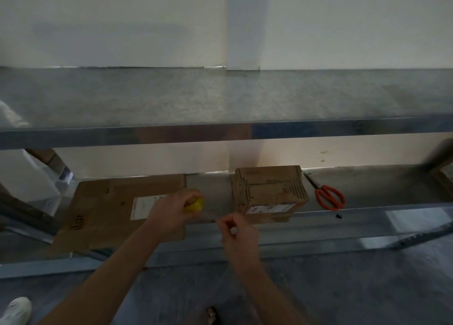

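Note:
My left hand grips a yellow roll of clear tape above the lower metal shelf. My right hand pinches the free end of the tape strip, which stretches between the two hands. A flattened cardboard box with a white label lies on the shelf under my left hand. A small closed cardboard box with a label on its front stands just right of my hands.
Orange-handled scissors lie on the shelf right of the small box. An upper metal shelf juts out above. A white container stands at the left. A white shoe shows on the floor at the bottom left.

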Demonstrator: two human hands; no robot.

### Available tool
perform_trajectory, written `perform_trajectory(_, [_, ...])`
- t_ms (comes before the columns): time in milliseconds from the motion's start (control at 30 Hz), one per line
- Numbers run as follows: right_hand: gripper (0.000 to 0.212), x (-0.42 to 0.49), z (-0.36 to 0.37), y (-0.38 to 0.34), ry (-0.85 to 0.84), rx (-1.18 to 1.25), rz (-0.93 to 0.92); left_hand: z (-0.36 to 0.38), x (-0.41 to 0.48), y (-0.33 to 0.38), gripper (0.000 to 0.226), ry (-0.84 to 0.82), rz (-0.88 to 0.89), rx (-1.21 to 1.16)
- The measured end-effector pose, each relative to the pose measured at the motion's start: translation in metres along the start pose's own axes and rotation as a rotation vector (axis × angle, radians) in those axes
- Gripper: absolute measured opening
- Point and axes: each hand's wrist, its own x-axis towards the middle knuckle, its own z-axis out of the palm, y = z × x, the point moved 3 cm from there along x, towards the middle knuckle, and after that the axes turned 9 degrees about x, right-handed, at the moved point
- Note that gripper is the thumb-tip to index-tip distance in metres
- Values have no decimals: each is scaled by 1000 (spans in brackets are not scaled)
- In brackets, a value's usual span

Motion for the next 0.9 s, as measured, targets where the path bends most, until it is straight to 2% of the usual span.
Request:
perform_trajectory(100, [10, 5, 12, 24, 62, 144, 239, 14, 1, -4, 50, 12, 129, 162])
perform_trajectory(167, [4, 9, 22, 35, 105, 148, 306, 17, 4, -6, 50, 73, 218, 251])
perform_trajectory(233, [6, 13, 29, 43, 156, 96, 326, 21, 13, -7, 51, 163, 278, 334])
perform_trajectory(300, [5, 16, 35, 48, 216, 86, 338, 32, 24, -12, 48, 146, 266, 331])
perform_trajectory(400, [5, 22, 42, 58, 296, 99, 375, 53, 38, -21, 36, 43, 154, 246])
perform_trajectory(633, [16, 38, 56, 86, 388, 91, 568, 83, 43, -25, 44, -10, 74, 147])
perform_trajectory(767, [18, 40, 60, 89, 370, 46, 612, 92, 41, -33, 45, -54, 112, 165])
perform_trajectory(900, [8, 37, 61, 90, 372, 67, 615, 94, 38, -34, 49, -39, 169, 187])
